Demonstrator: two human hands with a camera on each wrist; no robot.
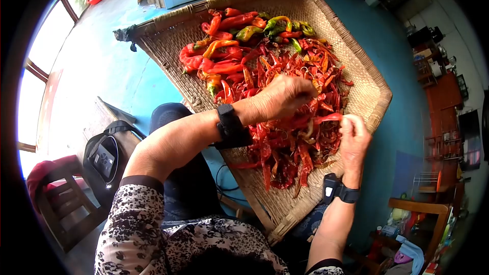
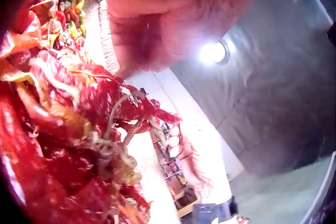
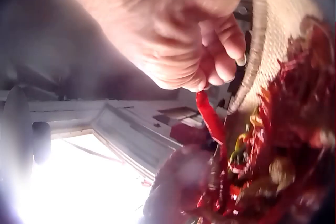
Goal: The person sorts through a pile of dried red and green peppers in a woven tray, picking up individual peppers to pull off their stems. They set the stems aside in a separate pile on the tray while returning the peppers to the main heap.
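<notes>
Dried and wrinkled red peppers point(image 1: 305, 160) lie heaped on a woven tray point(image 1: 367, 91). At the heap's right side, my right hand point(image 1: 355, 142) pinches the tip of a long red pepper point(image 1: 328, 118); the right wrist view shows this pepper point(image 3: 210, 118) hanging below the fingertips of that hand point(image 3: 173, 35). My left hand point(image 1: 285, 94) is bent over the middle of the heap, left of the right hand. Its fingertips are hidden in the head view, and whether they hold anything cannot be told. The left wrist view shows the right hand point(image 2: 197, 155) at the pepper's end.
Plumper red, orange and green peppers point(image 1: 224, 66) lie on the tray's far left part. The tray's raised rim point(image 1: 351, 35) runs along its far and right sides. A black bag point(image 1: 107, 158) and a wooden chair point(image 1: 66, 198) stand at the left, another chair point(image 1: 438, 224) at the lower right.
</notes>
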